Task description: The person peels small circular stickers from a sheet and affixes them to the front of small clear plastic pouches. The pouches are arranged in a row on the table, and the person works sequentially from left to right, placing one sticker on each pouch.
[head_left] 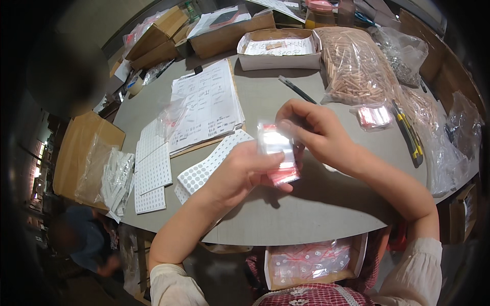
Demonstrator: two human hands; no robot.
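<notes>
Left hand (239,167) is gripping the red-edged bag stack (276,144), thumb pressing on top, presumably steadying it | right hand (317,126) is curling at its upper edge, glare hiding any pinch | stack is hovering above table (255,224)

On the person's side of the small bags (275,143), a hand could slide over the grey table (286,224). Left of the bags, the paper pile (206,104) lies low enough to pass above. Beyond the bags a white box (280,62) blocks the way; far right, a fat bag of sticks (352,64).
</notes>
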